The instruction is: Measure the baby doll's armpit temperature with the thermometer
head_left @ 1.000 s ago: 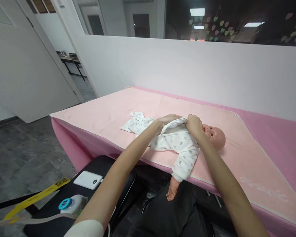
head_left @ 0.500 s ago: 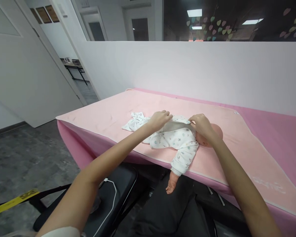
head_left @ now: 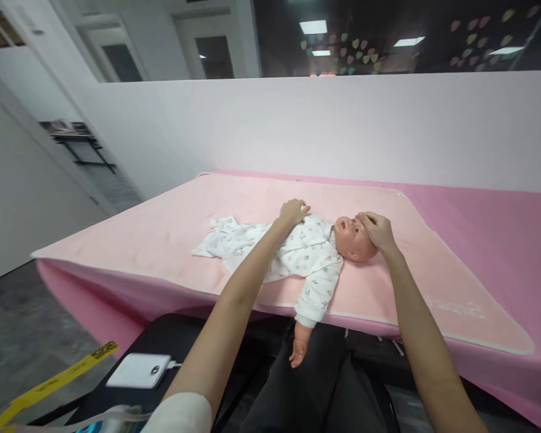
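A baby doll [head_left: 356, 240] lies on its back on a pale pink blanket [head_left: 171, 210], its head to the right. It wears a white printed top [head_left: 301, 249] that lies across its chest, and one bare forearm hangs over the table's near edge. White cloth [head_left: 223, 237] covers the leg end at the left. My left hand [head_left: 294, 211] is at the far side of the doll's torso, fingers loosely bent and apart. Over the doll's forehead, my right hand [head_left: 377, 231] has its fingers bunched together; the inside of that hand is hidden.
A darker pink cloth [head_left: 500, 240] covers the table beneath the blanket. A white wall [head_left: 320, 132] with a window rises behind. At the near left, a white power bank [head_left: 137, 370] with a cable rests on a black seat [head_left: 175, 337], beside a yellow strap [head_left: 58, 382].
The top, earlier lifted between both my hands, now lies flat on the doll's chest. My right hand has shifted from the collar to the forehead. The view has swung right.
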### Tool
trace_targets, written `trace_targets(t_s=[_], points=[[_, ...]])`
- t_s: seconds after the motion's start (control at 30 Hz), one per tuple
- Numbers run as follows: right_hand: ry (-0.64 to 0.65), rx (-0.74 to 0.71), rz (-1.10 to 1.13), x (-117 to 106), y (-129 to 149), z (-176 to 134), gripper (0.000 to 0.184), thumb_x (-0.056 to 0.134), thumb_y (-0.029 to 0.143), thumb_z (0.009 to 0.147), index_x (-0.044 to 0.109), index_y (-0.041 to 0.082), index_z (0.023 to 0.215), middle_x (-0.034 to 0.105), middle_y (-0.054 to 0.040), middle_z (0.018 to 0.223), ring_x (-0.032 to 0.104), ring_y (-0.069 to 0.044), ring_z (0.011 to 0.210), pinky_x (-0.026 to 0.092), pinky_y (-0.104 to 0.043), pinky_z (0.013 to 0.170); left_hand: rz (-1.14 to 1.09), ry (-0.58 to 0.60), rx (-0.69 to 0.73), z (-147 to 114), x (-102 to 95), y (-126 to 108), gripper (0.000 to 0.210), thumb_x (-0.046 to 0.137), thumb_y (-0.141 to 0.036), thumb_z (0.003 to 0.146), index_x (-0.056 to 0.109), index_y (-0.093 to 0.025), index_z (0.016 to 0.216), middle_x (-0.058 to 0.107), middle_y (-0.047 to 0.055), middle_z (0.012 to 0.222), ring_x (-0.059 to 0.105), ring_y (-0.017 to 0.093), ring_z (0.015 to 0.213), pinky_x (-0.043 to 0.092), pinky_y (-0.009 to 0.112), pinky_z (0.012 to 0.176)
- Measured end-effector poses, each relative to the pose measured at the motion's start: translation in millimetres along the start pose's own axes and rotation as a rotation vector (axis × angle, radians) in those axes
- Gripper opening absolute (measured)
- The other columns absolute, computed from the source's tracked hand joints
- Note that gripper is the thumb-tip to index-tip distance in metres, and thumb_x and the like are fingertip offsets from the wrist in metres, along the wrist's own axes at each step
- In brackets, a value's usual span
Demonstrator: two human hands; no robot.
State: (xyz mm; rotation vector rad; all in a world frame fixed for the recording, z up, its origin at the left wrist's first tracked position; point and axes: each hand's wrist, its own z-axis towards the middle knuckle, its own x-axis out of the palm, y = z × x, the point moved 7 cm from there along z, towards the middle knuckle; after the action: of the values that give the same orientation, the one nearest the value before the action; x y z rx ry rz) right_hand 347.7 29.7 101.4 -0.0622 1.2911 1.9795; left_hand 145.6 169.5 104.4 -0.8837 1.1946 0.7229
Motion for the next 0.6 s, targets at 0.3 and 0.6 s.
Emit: trace_targets(t_s=[0.3,0.6], points=[[0.105,0.513,0.717,21,-50,-13,0.040,0.054,0.054,0.070,0.066,0.016,0.076,0.070,-0.0075,0.085,0.063,-0.023,0.087,0.047,-0.036,0.085,0.000,0.195,-0.154,23,51.6,29,0.056,0.029,-0.053,0.085,0.063,-0.014,0.108,0.063,0.016,0.112,0.058,0.028,0.104,0.043,0.034,0.087],[0.290,0.732,0.982,43,-62,-38,0.049,0.039,0.052,0.077,0.061,0.019,0.105,0.068,-0.0069,0.105,0.063,-0.025,0.097,0.050,-0.041,0.084,-0.054,0.206,-0.192,13,52.1,33,0.058,0.029,-0.052,0.084,0.063,-0.011,0.107,0.064,0.018,0.108,0.059,0.027,0.102,0.044,0.031,0.084]])
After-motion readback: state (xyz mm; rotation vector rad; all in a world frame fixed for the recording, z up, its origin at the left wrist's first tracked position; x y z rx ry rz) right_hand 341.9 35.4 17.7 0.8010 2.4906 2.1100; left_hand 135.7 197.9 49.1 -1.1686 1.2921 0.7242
